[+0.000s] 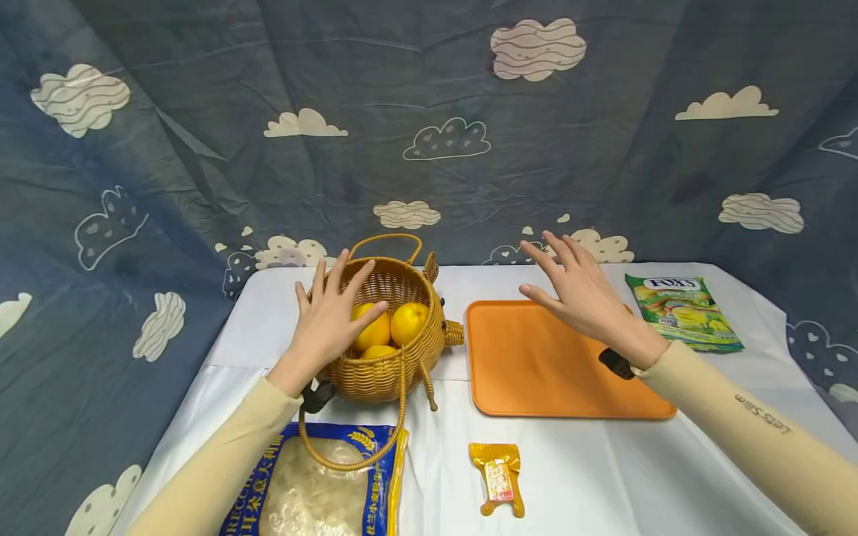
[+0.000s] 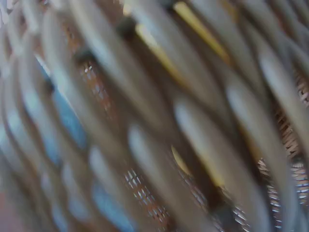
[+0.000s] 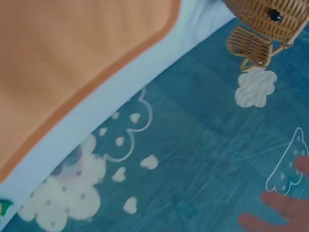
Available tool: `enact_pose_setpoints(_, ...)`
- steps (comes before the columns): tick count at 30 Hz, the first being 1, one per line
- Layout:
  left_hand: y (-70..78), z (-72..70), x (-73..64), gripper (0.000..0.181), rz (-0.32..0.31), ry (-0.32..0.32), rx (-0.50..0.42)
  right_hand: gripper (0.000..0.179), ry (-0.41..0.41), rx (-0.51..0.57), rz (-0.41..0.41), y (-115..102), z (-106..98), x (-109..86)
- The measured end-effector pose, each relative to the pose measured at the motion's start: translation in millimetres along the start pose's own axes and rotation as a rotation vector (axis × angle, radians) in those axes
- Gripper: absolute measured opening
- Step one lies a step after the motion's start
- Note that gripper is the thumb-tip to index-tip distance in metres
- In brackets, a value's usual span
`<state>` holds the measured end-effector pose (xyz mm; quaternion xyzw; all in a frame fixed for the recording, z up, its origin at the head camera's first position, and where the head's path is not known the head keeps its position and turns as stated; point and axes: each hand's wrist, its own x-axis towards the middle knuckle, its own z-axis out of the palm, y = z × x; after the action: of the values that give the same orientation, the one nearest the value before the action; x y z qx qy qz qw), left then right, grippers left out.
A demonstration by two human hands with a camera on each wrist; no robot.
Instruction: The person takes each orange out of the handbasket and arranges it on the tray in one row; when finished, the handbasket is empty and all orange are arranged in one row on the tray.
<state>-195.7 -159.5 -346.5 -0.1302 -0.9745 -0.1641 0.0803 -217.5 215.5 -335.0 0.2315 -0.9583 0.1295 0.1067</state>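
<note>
My left hand (image 1: 330, 316), fingers spread, hovers over the near left side of a wicker basket (image 1: 375, 383) shaped like a pig. Several yellow lemons (image 1: 409, 321) lie inside the basket, partly hidden behind that hand. Blurred wicker weave (image 2: 159, 116) fills the left wrist view, with yellow showing through its gaps. Above an orange tray (image 1: 536, 372) my right hand (image 1: 582, 290) is held with straight, spread fingers and nothing in it. In the right wrist view only some of its fingers (image 3: 280, 205) appear, low at the right.
A blue pasta bag (image 1: 315, 484) lies at the front left, with the basket's looped handle (image 1: 355, 465) across it. Right of it is a small orange snack packet (image 1: 498, 480). A green FOX'S candy bag (image 1: 684, 313) lies beyond the tray's right side. A cloud-patterned curtain (image 1: 456, 89) hangs behind.
</note>
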Motion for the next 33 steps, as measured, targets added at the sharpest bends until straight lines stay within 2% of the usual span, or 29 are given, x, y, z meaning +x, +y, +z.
enact_pose_setpoints(3, -9.5, -10.1, -1.7, 0.067, 0.042, 0.029, -0.147, 0.071, -0.001, 0.136, -0.066, -6, 0, 12.7)
enact_pose_setpoints(5, -18.3, -17.3, -3.0, 0.064, 0.063, 0.024, -0.251, 0.070, -0.014, 0.236, -0.108, -12, 0, 22.3)
enact_pose_setpoints(8, -34.9, -25.1, -5.0, 0.061, 0.069, -0.014, -0.371, 0.067, -0.046, 0.372, -0.177, -22, 2, 38.6)
enact_pose_setpoints(10, -47.8, -27.2, -7.1, 0.060, 0.056, -0.054, -0.416, 0.066, -0.074, 0.461, -0.217, -30, 5, 49.5)
enact_pose_setpoints(15, -81.1, -18.9, -14.3, 0.059, 0.002, -0.151, -0.520, 0.061, -0.181, 0.693, -0.270, -50, 15, 76.1)
enact_pose_setpoints(19, -98.5, -2.7, -19.8, 0.059, -0.031, -0.225, -0.707, 0.058, -0.283, 0.840, -0.294, -66, 22, 97.5)
enact_pose_setpoints(24, -106.8, 18.0, -23.0, 0.058, -0.075, -0.250, -0.935, 0.056, -0.413, 0.915, -0.315, -88, 30, 120.3)
enact_pose_setpoints(28, -106.1, 24.9, -25.4, 0.057, -0.092, -0.227, -0.982, 0.055, -0.518, 0.955, -0.304, -104, 37, 137.8)
enact_pose_setpoints(33, -104.6, 25.9, -26.3, 0.057, -0.096, -0.214, -0.984, 0.052, -0.677, 0.998, -0.271, -119, 42, 157.3)
